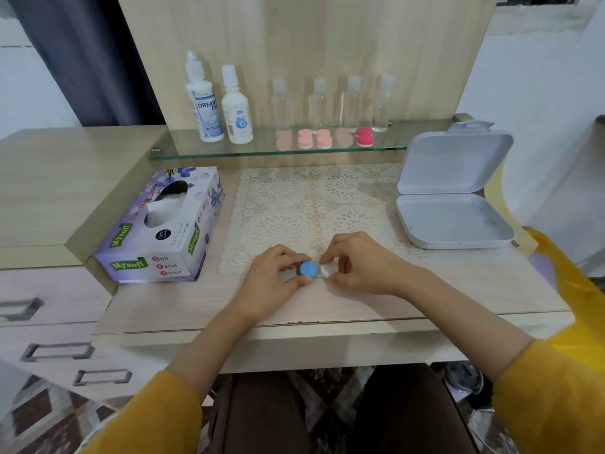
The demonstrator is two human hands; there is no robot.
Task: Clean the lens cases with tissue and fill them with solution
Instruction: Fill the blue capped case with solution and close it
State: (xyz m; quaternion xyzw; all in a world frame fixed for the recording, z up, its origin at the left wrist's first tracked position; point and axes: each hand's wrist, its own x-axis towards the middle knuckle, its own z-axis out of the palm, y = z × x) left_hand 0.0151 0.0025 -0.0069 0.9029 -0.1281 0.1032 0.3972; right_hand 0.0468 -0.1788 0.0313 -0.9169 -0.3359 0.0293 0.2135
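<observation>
— While we hold the lens case [308, 269] low in the middle of the frame, at the near edge of the lace mat [311, 204], how do we think it feels?

— We think it is small, light and hard, like smooth plastic. It has a round blue cap. It could slip, so we should take it by its sides.

— How are our hands?

— Our left hand [275, 273] curls its fingers round the blue end. Our right hand [357, 263] pinches a white bit [324, 271] right beside the cap. We cannot tell if that is tissue or the case's other end.

— And the other things?

— The tissue box [157, 224] at the left is thin card with flowers. The solution bottles [236, 109] stand on the glass shelf [393, 144] up top, white and smooth, near round pink cases [324, 139].
</observation>
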